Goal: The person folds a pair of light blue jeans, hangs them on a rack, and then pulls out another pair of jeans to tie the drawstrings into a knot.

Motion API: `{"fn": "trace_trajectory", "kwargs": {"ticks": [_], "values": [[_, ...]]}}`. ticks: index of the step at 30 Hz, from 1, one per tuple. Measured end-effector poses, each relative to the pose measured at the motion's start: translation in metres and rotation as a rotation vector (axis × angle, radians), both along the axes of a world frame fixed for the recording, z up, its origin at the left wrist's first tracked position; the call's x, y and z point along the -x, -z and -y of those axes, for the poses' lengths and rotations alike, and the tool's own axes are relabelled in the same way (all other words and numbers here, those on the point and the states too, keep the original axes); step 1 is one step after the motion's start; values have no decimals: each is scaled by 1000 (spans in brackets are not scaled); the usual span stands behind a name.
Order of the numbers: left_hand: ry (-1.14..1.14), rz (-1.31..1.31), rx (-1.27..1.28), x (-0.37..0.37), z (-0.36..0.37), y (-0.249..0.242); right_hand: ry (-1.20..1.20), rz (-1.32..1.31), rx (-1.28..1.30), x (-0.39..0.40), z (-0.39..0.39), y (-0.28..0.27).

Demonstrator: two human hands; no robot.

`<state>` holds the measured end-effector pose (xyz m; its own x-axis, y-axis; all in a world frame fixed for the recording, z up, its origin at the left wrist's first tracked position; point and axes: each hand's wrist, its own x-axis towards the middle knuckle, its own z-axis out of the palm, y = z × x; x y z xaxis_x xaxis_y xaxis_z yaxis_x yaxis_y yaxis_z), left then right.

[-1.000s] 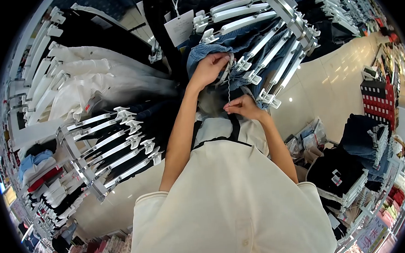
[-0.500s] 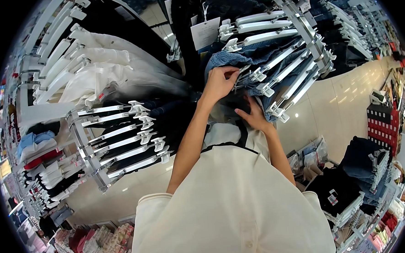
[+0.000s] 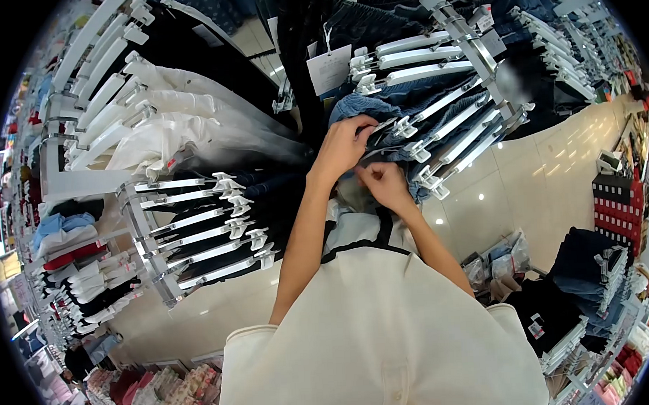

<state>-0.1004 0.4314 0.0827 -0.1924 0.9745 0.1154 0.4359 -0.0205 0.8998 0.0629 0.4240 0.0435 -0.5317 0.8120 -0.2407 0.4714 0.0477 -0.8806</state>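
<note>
Blue denim garments (image 3: pixel 360 107) hang from white clip hangers (image 3: pixel 448 119) on a metal rail in front of me, right of centre. My left hand (image 3: pixel 342 149) is at their near left edge, its fingers bent and closed on the denim beside a hanger clip. Just below it, my right hand (image 3: pixel 387 184) is closed, with thumb and fingertips drawn together; what is between them is too small to make out. A white paper tag (image 3: pixel 330 70) hangs from a dark garment above my left hand.
White garments (image 3: pixel 188 129) hang at the left, above a rail of black garments (image 3: pixel 209 241) on clip hangers. Folded dark jeans (image 3: pixel 584 258) lie at the lower right. Red and black boxes (image 3: pixel 617 205) stand at the far right. Pale floor tiles (image 3: pixel 535 169) show between the displays.
My right hand has moved up and left, its spread fingers now closed. My left hand has shifted slightly down. The hangers at the right have shifted a little in view.
</note>
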Motion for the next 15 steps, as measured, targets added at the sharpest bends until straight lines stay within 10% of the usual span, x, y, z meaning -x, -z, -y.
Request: {"fn": "trace_trajectory", "kwargs": {"ticks": [2,7,15], "values": [[13,20,20,6,0,-3,89,-305,365,5,-8,17],[5,-4,45,12,-2,-12,160,-630,233,20,4,-5],[-63,-69,-67,22,-4,-6,259,-41,-122,-2,11,-4]]}}
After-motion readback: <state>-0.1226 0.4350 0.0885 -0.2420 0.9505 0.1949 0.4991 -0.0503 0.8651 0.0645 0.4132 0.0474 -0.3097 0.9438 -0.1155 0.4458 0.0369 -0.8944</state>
